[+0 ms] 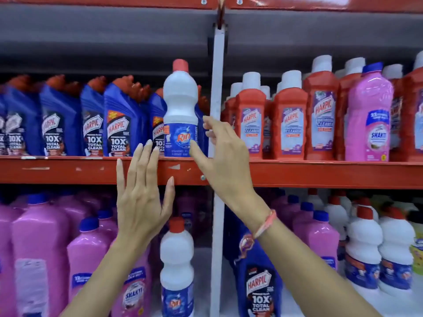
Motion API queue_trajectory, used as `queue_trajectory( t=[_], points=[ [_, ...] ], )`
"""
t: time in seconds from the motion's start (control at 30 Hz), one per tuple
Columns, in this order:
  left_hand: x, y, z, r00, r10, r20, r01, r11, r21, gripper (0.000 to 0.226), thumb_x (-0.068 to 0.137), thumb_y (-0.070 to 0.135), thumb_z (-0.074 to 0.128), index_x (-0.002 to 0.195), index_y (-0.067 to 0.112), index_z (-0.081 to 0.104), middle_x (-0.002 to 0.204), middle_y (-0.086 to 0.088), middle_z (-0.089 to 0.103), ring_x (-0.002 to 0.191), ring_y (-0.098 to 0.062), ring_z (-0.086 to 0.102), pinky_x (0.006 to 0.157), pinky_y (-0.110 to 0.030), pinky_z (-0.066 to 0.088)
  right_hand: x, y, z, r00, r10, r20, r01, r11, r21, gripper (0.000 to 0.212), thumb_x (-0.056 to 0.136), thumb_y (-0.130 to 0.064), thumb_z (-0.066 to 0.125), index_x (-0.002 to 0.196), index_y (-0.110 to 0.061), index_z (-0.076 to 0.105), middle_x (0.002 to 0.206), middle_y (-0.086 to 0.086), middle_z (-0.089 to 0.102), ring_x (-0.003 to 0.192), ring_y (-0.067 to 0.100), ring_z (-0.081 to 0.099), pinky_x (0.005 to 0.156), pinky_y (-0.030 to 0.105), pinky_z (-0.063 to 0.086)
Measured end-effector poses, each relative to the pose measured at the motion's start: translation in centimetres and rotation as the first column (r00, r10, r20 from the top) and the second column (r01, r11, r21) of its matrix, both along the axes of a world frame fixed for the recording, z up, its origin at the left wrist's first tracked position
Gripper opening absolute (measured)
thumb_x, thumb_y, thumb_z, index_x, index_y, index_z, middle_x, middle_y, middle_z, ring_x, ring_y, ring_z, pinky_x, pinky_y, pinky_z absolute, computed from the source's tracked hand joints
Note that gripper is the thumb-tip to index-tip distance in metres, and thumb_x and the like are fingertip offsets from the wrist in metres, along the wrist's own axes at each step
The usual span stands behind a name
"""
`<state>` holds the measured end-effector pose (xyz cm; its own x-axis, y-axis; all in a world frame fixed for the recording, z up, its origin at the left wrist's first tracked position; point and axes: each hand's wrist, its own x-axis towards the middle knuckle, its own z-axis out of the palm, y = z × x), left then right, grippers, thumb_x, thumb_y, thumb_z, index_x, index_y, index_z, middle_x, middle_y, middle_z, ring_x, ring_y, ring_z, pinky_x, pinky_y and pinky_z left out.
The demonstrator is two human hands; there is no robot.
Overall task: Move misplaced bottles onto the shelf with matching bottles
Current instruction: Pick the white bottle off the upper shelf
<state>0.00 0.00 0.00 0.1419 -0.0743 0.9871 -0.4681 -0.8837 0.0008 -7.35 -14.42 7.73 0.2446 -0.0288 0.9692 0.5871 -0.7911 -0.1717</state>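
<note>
A white Rin bottle (180, 106) with a red cap stands upright on the upper shelf (91, 170), among blue Harpic bottles (119, 124). My right hand (219, 152) is open right beside its label, thumb touching or nearly touching the label's lower right. My left hand (142, 193) is open with fingers spread, in front of the red shelf edge, just left of the bottle and holding nothing. On the lower shelf, another white Rin bottle (176, 266) stands among pink Shakti bottles (89, 255), and a blue Harpic bottle (258, 289) stands right of the post.
A white upright post (217, 110) splits the shelving. Right of it stand red Harpic bottles (290, 124) and one pink Shakti bottle (368, 120) on the upper shelf. White Rin bottles (364, 255) fill the lower right, behind more pink ones (318, 236).
</note>
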Motion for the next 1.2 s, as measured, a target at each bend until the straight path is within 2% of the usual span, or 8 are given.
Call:
queue_trajectory(
  t=[0.13, 0.27, 0.4, 0.67, 0.83, 1.0, 1.1, 1.2],
  points=[
    [1.4, 0.6, -0.3, 0.999, 0.045, 0.011, -0.046, 0.999, 0.023, 0.064, 0.100, 0.043, 0.029, 0.151, 0.007, 0.022, 0.161, -0.009, 0.023, 0.151, -0.023, 0.015, 0.122, -0.056, 0.014, 1.8, 2.9, 2.2, 0.982, -0.097, -0.165, 0.098, 0.995, -0.007, 0.077, 0.093, -0.039, 0.062, 0.153, -0.007, 0.025, 0.146, 0.010, 0.048, 0.131, 0.025, 0.050, 0.099, 0.029, 0.037],
    [2.4, 1.0, -0.6, 0.995, 0.081, 0.061, -0.084, 0.995, 0.051, 0.068, 0.100, 0.049, 0.028, 0.153, 0.007, 0.016, 0.162, -0.009, 0.020, 0.151, -0.023, 0.013, 0.122, -0.054, 0.014, 3.8, 4.9, 2.9, 0.948, -0.140, -0.285, 0.158, 0.987, 0.039, 0.094, 0.089, -0.047, 0.063, 0.154, -0.005, 0.010, 0.142, 0.018, 0.048, 0.121, 0.032, 0.056, 0.088, 0.035, 0.042],
    [2.6, 1.3, -0.6, 0.989, 0.135, 0.052, -0.139, 0.986, 0.091, 0.073, 0.100, 0.054, 0.022, 0.153, 0.006, 0.012, 0.163, -0.010, 0.017, 0.152, -0.023, 0.011, 0.122, -0.053, 0.016, 4.9, 5.1, 3.1, 0.947, -0.171, -0.273, 0.203, 0.975, 0.090, 0.082, 0.087, -0.046, 0.067, 0.146, -0.005, 0.026, 0.130, 0.016, 0.056, 0.110, 0.033, 0.061, 0.074, 0.029, 0.036],
    [2.2, 1.3, -0.6, 0.994, 0.103, 0.036, -0.106, 0.990, 0.088, 0.074, 0.099, 0.056, 0.022, 0.153, 0.006, 0.014, 0.163, -0.009, 0.017, 0.152, -0.022, 0.011, 0.122, -0.054, 0.016, 4.0, 4.3, 5.6, 0.979, -0.106, -0.173, 0.128, 0.984, 0.122, 0.077, 0.085, -0.047, 0.070, 0.141, -0.007, 0.035, 0.122, 0.011, 0.064, 0.109, 0.031, 0.063, 0.073, 0.030, 0.039],
    [0.5, 0.4, -0.5, 0.999, 0.032, 0.015, -0.032, 0.998, 0.046, 0.072, 0.099, 0.053, 0.023, 0.153, 0.007, 0.015, 0.163, -0.008, 0.015, 0.152, -0.022, 0.011, 0.121, -0.058, 0.013, 1.5, 2.5, 6.1, 0.992, -0.027, -0.122, 0.044, 0.989, 0.140, 0.075, 0.083, -0.049, 0.072, 0.137, -0.008, 0.040, 0.121, 0.011, 0.066, 0.109, 0.030, 0.066, 0.090, 0.048, 0.055],
    [-2.3, -2.1, -1.6, 0.996, -0.054, 0.074, 0.050, 0.997, 0.052, 0.065, 0.100, 0.044, 0.032, 0.150, 0.004, 0.024, 0.160, -0.012, 0.024, 0.151, -0.025, 0.017, 0.120, -0.059, 0.017, -2.9, -1.1, 4.1, 0.991, 0.074, -0.114, -0.052, 0.982, 0.181, 0.060, 0.082, -0.045, 0.075, 0.127, -0.014, 0.050, 0.107, -0.006, 0.069, 0.094, 0.009, 0.068, 0.074, 0.018, 0.055],
    [-3.9, -4.2, -3.0, 0.991, -0.098, 0.092, 0.092, 0.994, 0.060, 0.062, 0.100, 0.041, 0.034, 0.149, 0.002, 0.027, 0.159, -0.014, 0.027, 0.150, -0.027, 0.020, 0.121, -0.057, 0.016, -5.2, -3.9, 2.3, 0.985, 0.128, -0.118, -0.101, 0.973, 0.208, 0.060, 0.080, -0.046, 0.077, 0.127, -0.018, 0.051, 0.102, -0.015, 0.068, 0.096, 0.005, 0.069, 0.085, 0.031, 0.058],
    [-5.4, -6.9, -4.5, 0.983, -0.152, 0.101, 0.147, 0.988, 0.055, 0.060, 0.099, 0.037, 0.036, 0.147, 0.003, 0.031, 0.157, -0.014, 0.030, 0.149, -0.027, 0.022, 0.122, -0.055, 0.015, -7.3, -7.0, 0.1, 0.974, 0.167, -0.152, -0.125, 0.960, 0.251, 0.060, 0.080, -0.042, 0.079, 0.129, -0.019, 0.052, 0.105, -0.016, 0.070, 0.096, -0.002, 0.068, 0.087, 0.028, 0.057]
  ],
)
